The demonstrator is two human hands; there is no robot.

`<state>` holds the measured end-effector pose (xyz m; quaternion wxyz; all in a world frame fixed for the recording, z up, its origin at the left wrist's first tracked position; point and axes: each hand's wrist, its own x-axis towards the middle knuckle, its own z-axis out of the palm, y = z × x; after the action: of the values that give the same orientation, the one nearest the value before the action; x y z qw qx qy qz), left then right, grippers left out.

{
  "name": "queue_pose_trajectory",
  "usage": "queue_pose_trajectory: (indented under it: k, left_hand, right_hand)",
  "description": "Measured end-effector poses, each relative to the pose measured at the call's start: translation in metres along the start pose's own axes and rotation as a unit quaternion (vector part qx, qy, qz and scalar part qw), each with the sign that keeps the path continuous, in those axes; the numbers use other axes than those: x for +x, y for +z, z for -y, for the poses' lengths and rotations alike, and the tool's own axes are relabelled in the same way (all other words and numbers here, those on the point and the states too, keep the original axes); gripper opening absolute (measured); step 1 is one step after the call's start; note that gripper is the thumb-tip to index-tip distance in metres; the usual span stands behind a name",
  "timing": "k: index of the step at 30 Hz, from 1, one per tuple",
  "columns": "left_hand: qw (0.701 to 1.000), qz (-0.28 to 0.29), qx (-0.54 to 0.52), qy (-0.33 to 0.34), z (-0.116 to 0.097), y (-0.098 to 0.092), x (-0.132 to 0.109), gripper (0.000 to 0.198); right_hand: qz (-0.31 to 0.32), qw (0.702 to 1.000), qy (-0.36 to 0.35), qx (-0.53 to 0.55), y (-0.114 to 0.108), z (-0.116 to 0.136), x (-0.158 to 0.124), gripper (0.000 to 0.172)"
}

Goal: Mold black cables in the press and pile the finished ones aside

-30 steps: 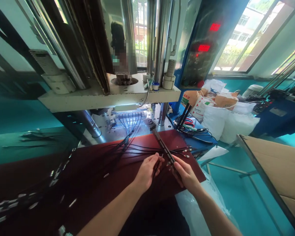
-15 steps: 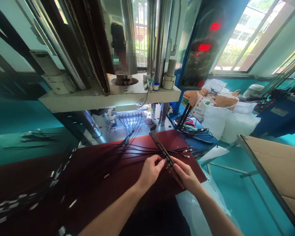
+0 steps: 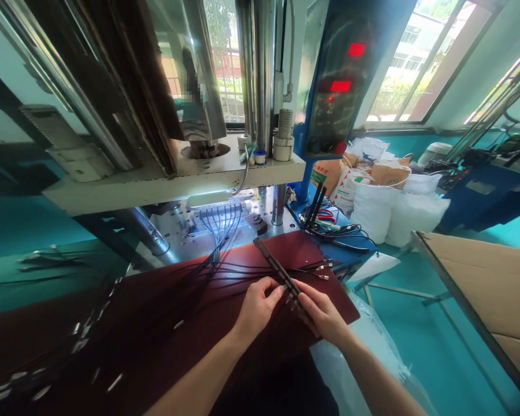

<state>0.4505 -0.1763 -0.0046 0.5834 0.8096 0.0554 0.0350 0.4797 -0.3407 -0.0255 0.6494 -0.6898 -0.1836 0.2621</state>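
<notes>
My right hand (image 3: 323, 312) grips the near part of a long, narrow dark metal bar (image 3: 271, 260) with slots along it. The bar slants over the red-brown board, its far end away from me. At the bar's left edge my left hand (image 3: 257, 306) is closed, thumb and forefinger pinching what looks like a small silvery cable plug. Several silvery plugs (image 3: 292, 300) stick out along the bar between my hands. Black cables (image 3: 238, 267) cross the board behind the bar, with loose plugs (image 3: 324, 277) at their right ends.
A press with a pale plate (image 3: 173, 188) stands ahead; cables run from its lit lower mould (image 3: 221, 216). The red-brown board (image 3: 156, 329) carries more plugs at left. Red-handled scissors (image 3: 327, 215) and cables lie on a blue stand. White sacks (image 3: 372, 214) and a cardboard-topped frame (image 3: 481, 271) are to the right.
The view has shifted slightly, so the scene sits a little further left. Both hands keep their hold at the bar, with only slight finger movement.
</notes>
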Motion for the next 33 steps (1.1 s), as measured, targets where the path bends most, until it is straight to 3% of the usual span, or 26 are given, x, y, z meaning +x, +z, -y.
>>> queue_pose_trajectory:
  k: [5, 7, 10, 12, 14, 16, 19, 20, 22, 23, 25, 27, 28, 31, 33]
  left_hand:
    - [1.0, -0.005, -0.005, 0.017, -0.004, -0.002, -0.002, 0.022]
    - [0.998, 0.044, -0.022, 0.041, -0.009, -0.009, -0.001, 0.022]
    - [0.981, 0.181, -0.019, 0.074, -0.017, -0.02, 0.011, 0.033]
    - [0.973, 0.195, 0.051, 0.116, -0.019, -0.017, 0.025, 0.034]
    - [0.956, 0.141, 0.182, 0.185, -0.017, -0.004, 0.042, 0.023]
    - [0.906, 0.105, 0.329, 0.246, -0.011, 0.018, 0.059, 0.013]
    - [0.827, 0.111, 0.467, 0.294, -0.004, 0.053, 0.079, 0.009]
    - [0.815, 0.116, 0.481, 0.303, -0.003, 0.061, 0.083, 0.009]
    - [0.82, 0.118, 0.466, 0.31, -0.004, 0.069, 0.086, 0.01]
    - [0.839, 0.117, 0.436, 0.303, -0.006, 0.07, 0.086, 0.009]
    - [0.908, 0.104, 0.324, 0.246, -0.012, 0.063, 0.083, 0.008]
    - [0.973, 0.109, 0.158, 0.126, -0.018, 0.049, 0.077, 0.006]
    - [0.988, 0.126, 0.071, 0.051, -0.021, 0.041, 0.072, 0.005]
    - [0.971, 0.17, -0.116, -0.122, -0.027, 0.017, 0.056, 0.014]
    - [0.958, 0.159, -0.179, -0.155, -0.028, 0.007, 0.045, 0.023]
  right_hand:
    - [-0.016, 0.996, -0.071, -0.044, 0.005, -0.003, -0.002, 0.046]
    - [-0.022, 0.996, -0.083, -0.034, 0.006, -0.005, -0.007, 0.045]
    - [-0.04, 0.993, -0.109, 0.018, 0.005, -0.009, -0.016, 0.042]
    - [-0.058, 0.987, -0.149, 0.02, 0.004, -0.011, -0.022, 0.04]
    - [-0.079, 0.979, -0.185, -0.025, 0.002, -0.012, -0.025, 0.038]
    - [-0.097, 0.971, -0.202, -0.081, 0.001, -0.012, -0.026, 0.038]
    - [-0.097, 0.972, -0.197, -0.087, 0.0, -0.01, -0.025, 0.039]
    - [-0.095, 0.974, -0.192, -0.069, 0.001, -0.01, -0.025, 0.038]
    - [-0.093, 0.978, -0.186, -0.014, 0.001, -0.011, -0.024, 0.038]
    - [-0.101, 0.978, -0.181, 0.014, 0.001, -0.012, -0.023, 0.038]
    - [-0.133, 0.976, -0.163, 0.065, 0.001, -0.017, -0.023, 0.037]
    - [-0.169, 0.969, -0.139, 0.119, 0.0, -0.021, -0.021, 0.038]
    - [-0.184, 0.964, -0.125, 0.145, 0.0, -0.023, -0.02, 0.039]
    - [-0.204, 0.953, -0.084, 0.207, -0.002, -0.024, -0.015, 0.047]
    - [-0.204, 0.953, -0.055, 0.216, -0.002, -0.021, -0.011, 0.052]
